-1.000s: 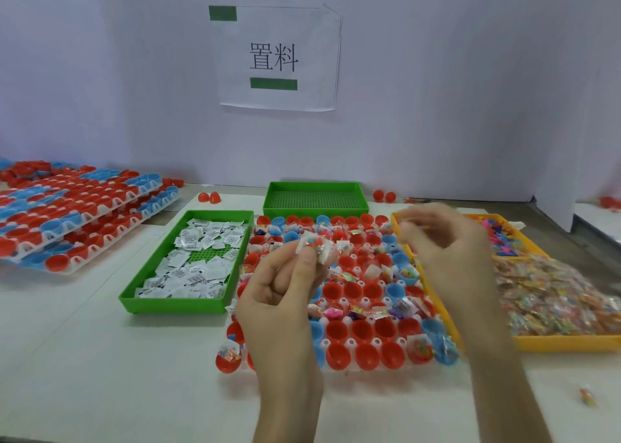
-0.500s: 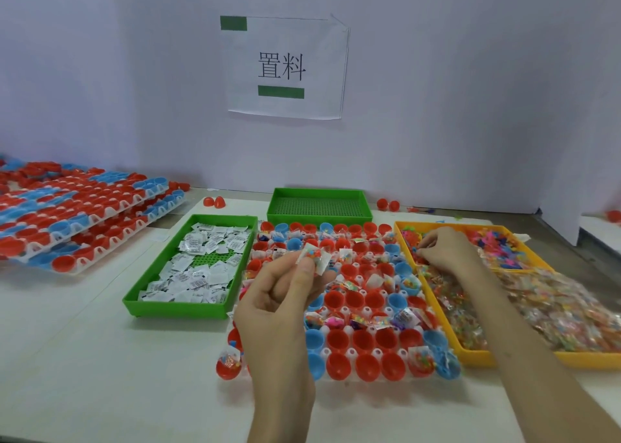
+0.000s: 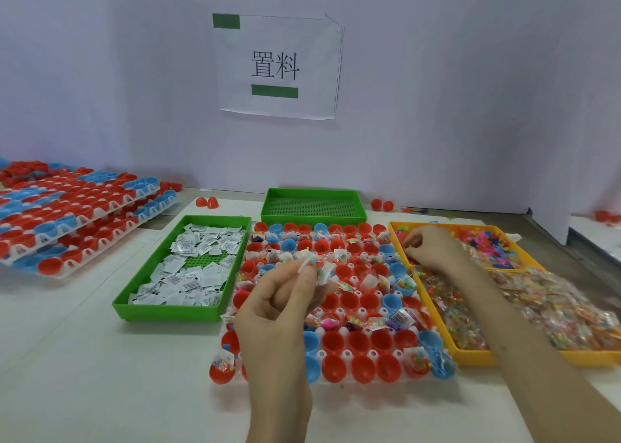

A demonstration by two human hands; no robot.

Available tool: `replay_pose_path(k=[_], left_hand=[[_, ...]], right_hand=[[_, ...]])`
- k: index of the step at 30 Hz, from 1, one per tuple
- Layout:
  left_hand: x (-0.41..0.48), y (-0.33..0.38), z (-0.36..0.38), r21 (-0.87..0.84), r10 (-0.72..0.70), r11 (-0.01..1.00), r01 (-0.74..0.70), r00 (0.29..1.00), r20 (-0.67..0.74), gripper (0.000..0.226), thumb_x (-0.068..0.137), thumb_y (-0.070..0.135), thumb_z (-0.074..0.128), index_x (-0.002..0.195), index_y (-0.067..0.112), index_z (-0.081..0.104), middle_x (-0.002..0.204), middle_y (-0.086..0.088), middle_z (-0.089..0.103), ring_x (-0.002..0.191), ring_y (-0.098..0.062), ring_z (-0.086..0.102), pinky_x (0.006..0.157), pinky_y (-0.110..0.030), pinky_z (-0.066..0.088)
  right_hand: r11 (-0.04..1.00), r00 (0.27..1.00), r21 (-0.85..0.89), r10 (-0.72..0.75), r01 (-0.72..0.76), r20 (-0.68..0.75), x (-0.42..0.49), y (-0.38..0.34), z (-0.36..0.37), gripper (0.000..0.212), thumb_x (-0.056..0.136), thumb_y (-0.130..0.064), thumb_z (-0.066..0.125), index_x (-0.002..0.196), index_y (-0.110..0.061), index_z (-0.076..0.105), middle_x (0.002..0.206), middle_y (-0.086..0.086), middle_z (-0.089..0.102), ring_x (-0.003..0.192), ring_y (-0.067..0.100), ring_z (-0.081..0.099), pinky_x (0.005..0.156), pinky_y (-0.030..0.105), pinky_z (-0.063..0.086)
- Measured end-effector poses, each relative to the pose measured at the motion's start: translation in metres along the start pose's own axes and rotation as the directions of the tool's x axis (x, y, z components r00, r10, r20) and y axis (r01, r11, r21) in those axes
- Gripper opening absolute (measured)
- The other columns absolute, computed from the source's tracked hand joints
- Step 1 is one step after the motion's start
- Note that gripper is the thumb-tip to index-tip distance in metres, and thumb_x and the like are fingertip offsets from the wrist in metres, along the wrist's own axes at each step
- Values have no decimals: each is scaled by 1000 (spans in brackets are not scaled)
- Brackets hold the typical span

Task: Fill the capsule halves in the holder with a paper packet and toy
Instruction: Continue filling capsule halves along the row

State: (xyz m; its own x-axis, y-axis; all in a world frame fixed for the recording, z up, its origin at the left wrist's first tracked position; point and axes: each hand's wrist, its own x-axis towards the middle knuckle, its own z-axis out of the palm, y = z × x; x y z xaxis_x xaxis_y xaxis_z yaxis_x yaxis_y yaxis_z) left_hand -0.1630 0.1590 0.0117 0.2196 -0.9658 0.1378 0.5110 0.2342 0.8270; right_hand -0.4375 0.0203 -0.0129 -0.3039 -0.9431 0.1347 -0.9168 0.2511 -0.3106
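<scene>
A white holder [image 3: 336,380] with rows of red and blue capsule halves lies in front of me; several halves hold paper packets and bagged toys. My left hand [image 3: 279,311] is raised over the holder, fingers pinched on a small stack of packets with a bagged toy [image 3: 317,268]. My right hand [image 3: 431,249] reaches into the yellow tray [image 3: 470,358] of bagged toys at its far left corner, fingers curled down among the toys; whether it holds one is hidden. A green tray [image 3: 168,311] with white paper packets sits left of the holder.
An empty green tray [image 3: 314,207] stands behind the holder. Stacked holders [image 3: 74,221] full of capsule halves lie at the far left. Loose red halves [image 3: 207,202] rest near the wall, which bears a paper sign [image 3: 277,66]. A partition edge [image 3: 551,224] stands at right.
My right hand moved from above the holder rightward and down into the yellow tray. My left hand stayed raised with the packets and toy.
</scene>
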Motion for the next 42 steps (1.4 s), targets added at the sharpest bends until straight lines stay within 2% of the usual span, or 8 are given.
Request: replay_pose_path(k=[6,11,14,17,21,25,34,42], left_hand=[[5,3,-4,-28,-10,1000,9,1000,-23,20,70,22,75,89,14,78,83,-11,78,73,-25,76,64,-18,57],[6,2,-6,-35,-19,999,18,999,-28,22,73,20,74,93,12,77,85,-11,78,74,-25,76,65,-19,57],[6,2,-6,-35,-20,999,19,999,-25,15,73,19,74,87,15,79,84,-10,78,73,-23,76,65,-18,57],[6,2,-7,-29,-27,999,26,999,-23,15,73,20,75,87,16,79,85,-10,78,74,-24,76,65,-18,57],[6,3,-8,-17,-38,999,37,999,-26,18,73,22,75,89,16,79,85,-11,78,74,-23,76,66,-19,57],[2,1,-2,-3,-70,998,70,997,19,16,71,23,74,86,21,81,84,-8,78,74,-21,76,65,-18,57],[-6,3,2,135,-52,990,34,990,134,28,60,43,76,83,28,81,80,0,77,72,-9,70,64,-15,53],[-7,3,5,140,-26,990,4,988,155,26,61,38,78,83,24,82,81,-2,77,74,-8,70,61,-14,52]], right_hand=[[995,994,-66,75,-80,-80,-1,-1,-7,17,92,-19,67,76,-23,72,76,-10,65,79,11,63,83,41,58],[992,985,20,125,-124,-120,0,7,-12,18,94,-13,59,86,-7,74,91,11,73,77,21,66,63,32,51],[980,975,137,166,-146,-150,2,9,-17,23,97,-9,52,94,4,70,97,23,71,80,34,67,68,41,55],[936,965,317,210,-152,-157,-1,10,-25,22,102,-8,47,106,6,64,89,16,73,78,27,69,72,40,53],[645,970,762,213,-50,-117,-29,-4,-45,8,103,-10,51,104,-9,59,81,3,76,77,17,75,85,36,58],[363,961,922,182,132,-209,-82,-33,-63,11,96,-4,61,104,-11,63,84,2,78,80,19,76,69,20,59],[449,929,820,-72,355,-362,-175,-91,-49,20,91,-1,65,89,-19,73,83,-6,76,68,12,75,64,14,55],[419,885,782,-162,462,-436,-181,-114,-37,27,90,2,68,91,-24,77,85,-14,75,85,4,72,73,12,53]])
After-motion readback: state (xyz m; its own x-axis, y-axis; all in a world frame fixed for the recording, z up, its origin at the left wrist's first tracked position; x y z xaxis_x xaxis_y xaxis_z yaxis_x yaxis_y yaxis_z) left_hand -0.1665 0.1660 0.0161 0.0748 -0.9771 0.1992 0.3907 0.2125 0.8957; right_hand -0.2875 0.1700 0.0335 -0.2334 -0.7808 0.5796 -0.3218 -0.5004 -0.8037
